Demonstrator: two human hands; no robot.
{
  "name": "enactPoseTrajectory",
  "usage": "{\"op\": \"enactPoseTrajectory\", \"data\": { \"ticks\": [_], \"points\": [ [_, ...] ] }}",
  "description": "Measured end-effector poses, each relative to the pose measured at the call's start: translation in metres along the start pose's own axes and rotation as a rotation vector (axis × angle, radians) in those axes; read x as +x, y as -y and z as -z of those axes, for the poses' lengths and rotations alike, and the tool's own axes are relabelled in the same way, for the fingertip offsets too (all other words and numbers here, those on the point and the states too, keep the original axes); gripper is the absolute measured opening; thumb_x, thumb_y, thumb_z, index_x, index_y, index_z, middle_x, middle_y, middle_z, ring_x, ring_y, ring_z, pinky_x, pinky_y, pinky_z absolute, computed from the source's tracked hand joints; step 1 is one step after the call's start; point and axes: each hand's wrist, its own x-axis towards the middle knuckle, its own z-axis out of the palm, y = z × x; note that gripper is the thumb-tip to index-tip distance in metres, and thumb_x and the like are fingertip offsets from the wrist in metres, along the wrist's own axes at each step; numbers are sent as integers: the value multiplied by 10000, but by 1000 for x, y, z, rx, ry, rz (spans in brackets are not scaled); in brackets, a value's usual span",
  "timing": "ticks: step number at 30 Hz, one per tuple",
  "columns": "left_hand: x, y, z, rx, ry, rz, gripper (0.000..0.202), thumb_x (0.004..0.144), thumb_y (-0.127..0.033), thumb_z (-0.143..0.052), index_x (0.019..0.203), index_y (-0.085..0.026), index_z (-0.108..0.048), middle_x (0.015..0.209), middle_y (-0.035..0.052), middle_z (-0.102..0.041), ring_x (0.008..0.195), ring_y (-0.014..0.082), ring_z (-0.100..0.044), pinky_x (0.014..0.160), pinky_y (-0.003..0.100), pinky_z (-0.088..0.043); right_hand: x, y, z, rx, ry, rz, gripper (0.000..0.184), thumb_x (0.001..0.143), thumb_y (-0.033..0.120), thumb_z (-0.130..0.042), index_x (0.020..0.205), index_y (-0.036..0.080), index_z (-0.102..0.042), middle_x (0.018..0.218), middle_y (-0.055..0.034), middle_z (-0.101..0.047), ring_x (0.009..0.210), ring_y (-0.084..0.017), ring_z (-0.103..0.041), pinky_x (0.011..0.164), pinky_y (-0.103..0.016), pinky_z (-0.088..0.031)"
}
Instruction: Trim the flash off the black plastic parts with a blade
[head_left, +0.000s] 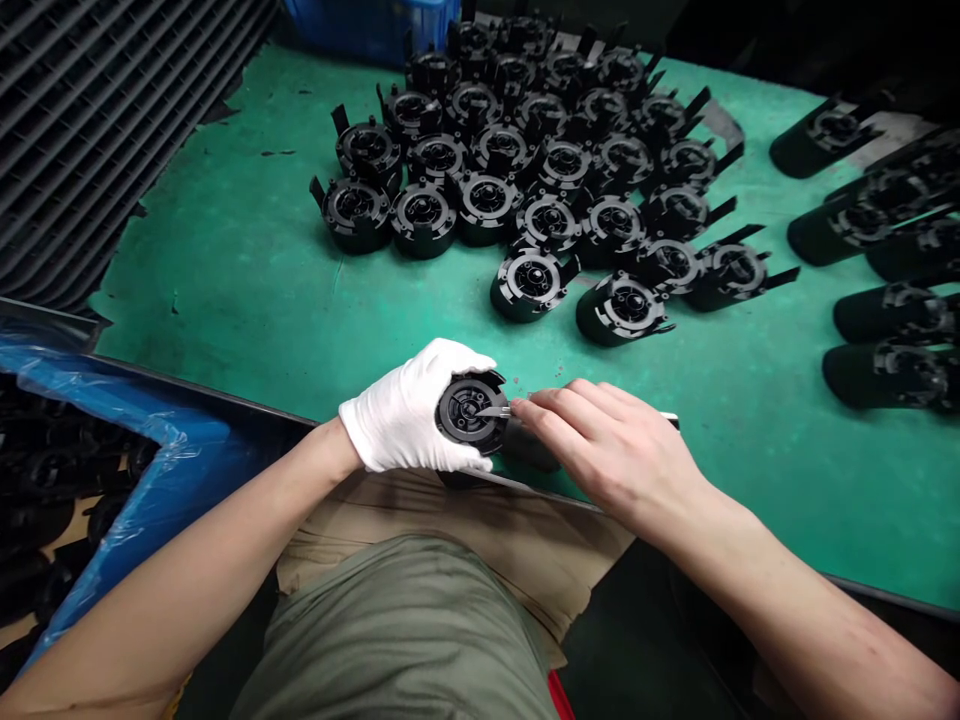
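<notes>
In a white glove, my left hand [409, 410] is wrapped round a black round plastic part [471, 425] at the table's near edge. The part's ringed face is turned up towards me. My right hand [607, 440] is bare and closed round a knife, with the fingers covering most of its handle. The slim metal blade [495, 411] points left, its tip over the middle of the part's face. Whether the tip touches the plastic, I cannot tell.
Several similar black parts [532, 280] stand grouped on the green table [247, 270]. More black cylinders [817, 145] lie at the right. A blue bin [375, 28] is at the back, a ribbed black stack [112, 130] at the left, and a plastic-lined blue container [180, 480] below it.
</notes>
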Motion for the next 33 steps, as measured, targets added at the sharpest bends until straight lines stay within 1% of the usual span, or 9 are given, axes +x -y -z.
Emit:
{"op": "enactPoseTrajectory", "data": {
  "ticks": [3,7,10,12,16,20,24,28,33],
  "points": [
    [-1,1,-1,-2,3,16,1003,704,-600,-1005,1455,-187,-484,1343,157,-664,1266,354,-693,1089,519,-613,-5,7,-1,12,-3,-40,229,1088,76,-574,1307,106,-633,1093,-118,-786,865,-219,-640,750,-368,-469],
    [-1,1,-1,-26,11,35,976,720,-568,-1006,1459,-193,-491,1367,161,-668,1290,354,-691,1115,524,-603,-11,15,-6,103,-68,-173,239,1064,98,-649,1300,135,-627,1094,-111,-772,884,-216,-653,794,-354,-504],
    [-1,1,0,-56,32,58,969,720,-583,-1006,1458,-204,-506,1390,162,-673,1302,354,-694,1133,523,-598,-12,21,-9,120,-107,-275,262,1063,97,-646,1321,140,-624,1108,-117,-760,937,-227,-671,808,-349,-518],
    [-1,1,0,-69,33,74,990,707,-615,-1007,1463,-205,-516,1398,165,-678,1304,357,-698,1144,525,-595,-12,25,-10,116,-107,-303,239,1067,107,-643,1304,139,-634,1092,-111,-754,936,-225,-672,800,-348,-515],
    [-4,1,-2,-66,24,93,1035,698,-662,-1001,1492,-207,-519,1428,172,-682,1337,371,-690,1183,541,-573,-11,23,-12,120,-55,-279,224,1069,119,-648,1292,143,-635,1093,-101,-754,919,-219,-646,792,-357,-487],
    [-5,1,-4,-61,20,92,1035,701,-651,-1004,1498,-202,-522,1443,177,-681,1353,372,-686,1202,543,-562,-8,8,-14,65,-41,-194,237,1079,142,-649,1315,163,-632,1128,-92,-760,905,-222,-595,771,-377,-430],
    [-4,1,-4,-66,17,91,1019,706,-641,-1002,1487,-184,-532,1430,184,-685,1349,374,-689,1199,537,-567,-3,-5,-16,36,-48,-148,211,1086,140,-645,1293,177,-636,1103,-69,-767,884,-212,-577,750,-381,-384],
    [-3,1,-3,-78,34,99,1002,702,-610,-1011,1484,-198,-538,1441,177,-681,1364,379,-680,1213,544,-557,-3,-9,-19,62,-52,-131,220,1083,136,-651,1298,178,-628,1120,-67,-773,894,-210,-582,763,-379,-379],
    [-3,1,-1,-77,45,112,1001,705,-623,-1003,1487,-205,-537,1437,173,-684,1365,378,-677,1210,550,-557,0,-10,-21,93,-49,-129,198,1104,154,-620,1299,188,-631,1121,-71,-777,906,-214,-593,766,-377,-366]
  ]
}}
